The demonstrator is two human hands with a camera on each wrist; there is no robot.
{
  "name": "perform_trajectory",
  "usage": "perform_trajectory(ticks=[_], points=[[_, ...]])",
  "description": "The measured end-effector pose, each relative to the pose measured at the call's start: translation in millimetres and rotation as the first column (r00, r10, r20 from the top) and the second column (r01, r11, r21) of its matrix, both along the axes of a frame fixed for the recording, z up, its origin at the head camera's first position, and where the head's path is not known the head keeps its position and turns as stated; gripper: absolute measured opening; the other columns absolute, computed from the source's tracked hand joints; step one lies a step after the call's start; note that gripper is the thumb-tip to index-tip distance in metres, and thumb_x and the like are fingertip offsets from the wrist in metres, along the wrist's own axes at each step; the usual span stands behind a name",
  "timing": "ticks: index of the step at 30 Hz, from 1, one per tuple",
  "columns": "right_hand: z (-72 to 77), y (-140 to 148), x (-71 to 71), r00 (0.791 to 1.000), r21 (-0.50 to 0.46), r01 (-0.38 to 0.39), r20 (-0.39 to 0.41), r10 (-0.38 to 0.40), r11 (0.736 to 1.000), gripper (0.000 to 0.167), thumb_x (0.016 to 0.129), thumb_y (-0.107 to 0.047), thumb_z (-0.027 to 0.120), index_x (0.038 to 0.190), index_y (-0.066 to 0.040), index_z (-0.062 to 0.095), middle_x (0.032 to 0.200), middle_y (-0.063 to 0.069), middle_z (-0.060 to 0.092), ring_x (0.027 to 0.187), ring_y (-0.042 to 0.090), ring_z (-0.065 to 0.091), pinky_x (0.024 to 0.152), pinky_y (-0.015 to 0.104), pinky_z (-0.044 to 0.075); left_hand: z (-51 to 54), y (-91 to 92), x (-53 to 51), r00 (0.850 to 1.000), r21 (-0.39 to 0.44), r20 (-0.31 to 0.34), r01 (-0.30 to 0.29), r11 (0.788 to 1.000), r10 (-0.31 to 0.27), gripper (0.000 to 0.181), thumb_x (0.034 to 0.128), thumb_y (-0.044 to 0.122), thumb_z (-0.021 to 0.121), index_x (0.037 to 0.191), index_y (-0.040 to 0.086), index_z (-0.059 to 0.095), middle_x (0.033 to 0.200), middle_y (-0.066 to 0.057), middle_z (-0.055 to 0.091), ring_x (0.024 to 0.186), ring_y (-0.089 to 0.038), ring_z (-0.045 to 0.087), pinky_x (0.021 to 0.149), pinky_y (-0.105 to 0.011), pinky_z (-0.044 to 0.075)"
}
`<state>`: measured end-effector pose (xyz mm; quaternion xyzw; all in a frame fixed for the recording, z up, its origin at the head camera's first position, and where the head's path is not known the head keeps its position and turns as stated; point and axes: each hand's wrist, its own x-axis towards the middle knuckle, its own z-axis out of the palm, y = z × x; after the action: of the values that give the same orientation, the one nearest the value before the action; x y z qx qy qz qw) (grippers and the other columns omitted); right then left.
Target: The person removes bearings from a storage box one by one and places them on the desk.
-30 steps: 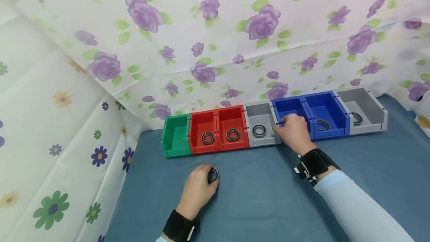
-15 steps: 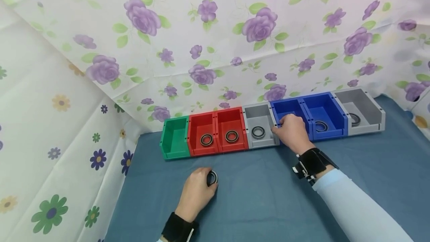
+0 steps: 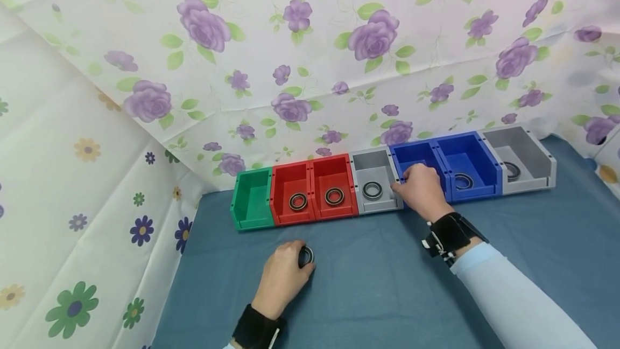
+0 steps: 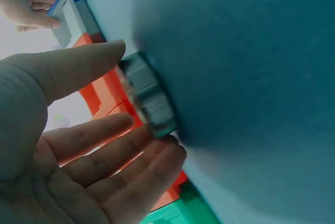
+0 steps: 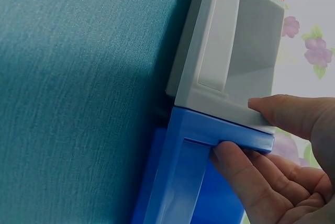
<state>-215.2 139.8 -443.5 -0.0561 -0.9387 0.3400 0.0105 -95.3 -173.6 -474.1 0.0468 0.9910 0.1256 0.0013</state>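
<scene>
A dark-rimmed ring bearing [image 3: 307, 256] stands on edge on the blue cloth, pinched between the thumb and fingers of my left hand [image 3: 283, 279]. The left wrist view shows the same bearing [image 4: 149, 98] side-on and blurred. My right hand [image 3: 423, 192] grips the adjoining walls of the middle grey bin [image 3: 372, 159] and the left blue bin [image 3: 411, 154]. In the right wrist view the thumb lies over the grey wall [image 5: 225, 106] and the fingers bend against the blue wall [image 5: 225, 130]. Part of the left blue bin's inside is hidden behind this hand.
The bins form a row along the flowered backdrop [image 3: 290, 69]. A green bin [image 3: 253, 198] ends it at left. Single bearings lie in two red bins [image 3: 292, 174], the middle grey bin, the right blue bin [image 3: 465, 149] and the far-right grey bin [image 3: 525, 149]. Blue cloth [image 3: 378, 284] spreads in front.
The head view has shifted slightly, moving the bins a little left and down in it. Both hands keep the same holds and nearly the same places.
</scene>
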Motion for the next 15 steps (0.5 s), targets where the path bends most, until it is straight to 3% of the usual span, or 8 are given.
perform_trajectory(ticks=[6,10,15], points=[[0.0,0,-0.8,1.000,0.000,-0.006,-0.009,0.006,1.000,0.033,0.080,-0.028,0.071,0.061,-0.011,0.050,0.055,-0.003,0.039,0.048,0.015,0.042,0.040,0.026,0.030,23.5,-0.5,-7.2,0.995,-0.011,-0.100,0.016,1.000,-0.017,0.051,0.0760,0.036,0.075,0.120,0.013,0.062,0.111,-0.005,0.065,0.101,-0.019,0.062,0.078,-0.041,0.054],[0.5,-1,0.0,1.000,0.000,-0.002,-0.010,0.002,1.000,0.039,0.080,-0.028,0.072,0.057,-0.013,0.044,0.052,-0.005,0.034,0.045,0.014,0.038,0.039,0.026,0.028,39.0,-2.8,-17.7,0.978,0.012,-0.209,0.026,1.000,-0.023,0.060,0.0768,0.036,0.075,0.129,0.014,0.055,0.122,-0.006,0.061,0.110,-0.021,0.059,0.081,-0.042,0.054],[3.3,-1,1.4,1.000,-0.006,0.004,0.008,-0.004,1.000,0.037,0.080,-0.028,0.072,0.059,-0.012,0.046,0.053,-0.004,0.036,0.046,0.014,0.040,0.039,0.026,0.030,48.3,-5.2,-34.9,0.954,0.038,-0.296,0.052,0.998,-0.038,0.068,0.0784,0.036,0.073,0.137,0.013,0.047,0.135,-0.010,0.052,0.125,-0.027,0.049,0.090,-0.046,0.050]])
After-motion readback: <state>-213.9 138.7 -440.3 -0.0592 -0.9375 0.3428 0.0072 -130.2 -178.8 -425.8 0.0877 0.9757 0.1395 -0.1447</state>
